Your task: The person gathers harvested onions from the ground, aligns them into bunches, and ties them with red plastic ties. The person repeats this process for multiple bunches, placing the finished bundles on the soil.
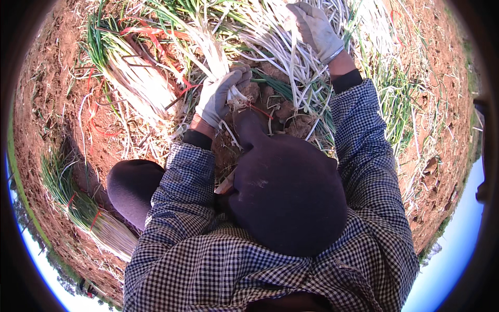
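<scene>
Wearing a pale work glove, my left hand [221,93] is closed around a small bunch of spring onions [213,54], its root ends towards me and its green tops pointing away. My right hand [314,31], also gloved, is at the far right, over a spread of loose spring onions [269,35]. A single white stalk [293,66] hangs down from its fingers and thumb. Sunlight washes out part of the stalks there, and the fingertips are partly hidden.
Left of my left hand lies a thick spring onion pile [136,74], with red ribbon [156,39] beside it. A bundle tied with red bands [91,218] rests on the soil by my knee [134,187]. More green-topped onions [393,101] lie on the right.
</scene>
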A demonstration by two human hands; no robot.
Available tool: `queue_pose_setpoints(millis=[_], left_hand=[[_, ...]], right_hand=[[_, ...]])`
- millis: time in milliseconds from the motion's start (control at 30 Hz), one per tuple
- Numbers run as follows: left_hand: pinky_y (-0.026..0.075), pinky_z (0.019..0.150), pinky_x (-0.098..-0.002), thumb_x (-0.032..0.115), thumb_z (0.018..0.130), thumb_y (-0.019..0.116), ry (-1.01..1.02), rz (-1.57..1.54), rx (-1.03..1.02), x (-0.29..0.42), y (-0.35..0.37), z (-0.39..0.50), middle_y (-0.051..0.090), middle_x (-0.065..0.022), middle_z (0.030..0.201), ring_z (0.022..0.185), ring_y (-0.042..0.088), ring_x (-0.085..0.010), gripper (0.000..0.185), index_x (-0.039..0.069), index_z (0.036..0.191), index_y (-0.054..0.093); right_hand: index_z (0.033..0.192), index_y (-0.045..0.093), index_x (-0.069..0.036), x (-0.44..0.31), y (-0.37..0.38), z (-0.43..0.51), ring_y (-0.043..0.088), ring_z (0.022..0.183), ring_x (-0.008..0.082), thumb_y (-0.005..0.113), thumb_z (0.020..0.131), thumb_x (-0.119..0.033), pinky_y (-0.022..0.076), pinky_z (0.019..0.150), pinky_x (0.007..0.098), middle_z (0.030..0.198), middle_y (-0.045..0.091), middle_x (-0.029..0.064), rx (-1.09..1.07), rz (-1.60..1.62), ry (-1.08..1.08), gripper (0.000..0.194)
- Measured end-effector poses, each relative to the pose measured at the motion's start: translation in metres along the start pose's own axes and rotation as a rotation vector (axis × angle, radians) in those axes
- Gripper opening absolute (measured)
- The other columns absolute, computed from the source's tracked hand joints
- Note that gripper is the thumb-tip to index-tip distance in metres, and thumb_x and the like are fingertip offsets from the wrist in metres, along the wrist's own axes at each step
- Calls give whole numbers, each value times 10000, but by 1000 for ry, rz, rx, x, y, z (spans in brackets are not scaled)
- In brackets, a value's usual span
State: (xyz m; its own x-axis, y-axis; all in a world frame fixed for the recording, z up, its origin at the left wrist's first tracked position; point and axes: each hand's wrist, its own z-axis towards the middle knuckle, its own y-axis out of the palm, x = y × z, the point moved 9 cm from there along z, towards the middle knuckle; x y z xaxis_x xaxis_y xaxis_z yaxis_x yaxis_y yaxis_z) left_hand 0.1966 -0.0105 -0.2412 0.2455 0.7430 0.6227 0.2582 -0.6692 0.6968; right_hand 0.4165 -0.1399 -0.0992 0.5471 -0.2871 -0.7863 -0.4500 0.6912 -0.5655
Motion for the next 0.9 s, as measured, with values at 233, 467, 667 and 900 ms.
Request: queue_pose_setpoints(millis=[233,467,667,900], left_hand=[[455,1105,-511,155,1009,548,-102,-276,-184,25,67,2,523,-245,1424,1286,559,-346,501,-44,1451,421],[557,831,-380,133,1034,529,-204,-706,-186,-5,58,-20,630,-127,1098,920,624,-184,354,-25,1350,501],[394,599,-252,167,1032,555,149,-568,-377,84,76,-38,508,-16,862,645,400,-90,223,13,1191,580],[570,673,-292,101,1027,530,-47,-660,-25,-2,-8,-20,635,-81,861,770,623,-138,174,-34,1114,596]], right_hand=[[1154,626,-2,-11,51,93,652,800,208,574,996,-226,527,719,299,925,676,96,-83,-104,-13,279],[1228,605,-10,-9,127,76,674,877,225,596,953,-198,543,754,307,1013,687,113,-353,350,223,333],[1291,587,-16,51,62,-13,693,944,240,614,917,-175,556,784,314,1088,696,127,-371,214,538,407],[1132,641,-48,72,104,-123,669,1046,385,618,894,-306,512,920,477,1040,718,197,-502,-778,510,353]])
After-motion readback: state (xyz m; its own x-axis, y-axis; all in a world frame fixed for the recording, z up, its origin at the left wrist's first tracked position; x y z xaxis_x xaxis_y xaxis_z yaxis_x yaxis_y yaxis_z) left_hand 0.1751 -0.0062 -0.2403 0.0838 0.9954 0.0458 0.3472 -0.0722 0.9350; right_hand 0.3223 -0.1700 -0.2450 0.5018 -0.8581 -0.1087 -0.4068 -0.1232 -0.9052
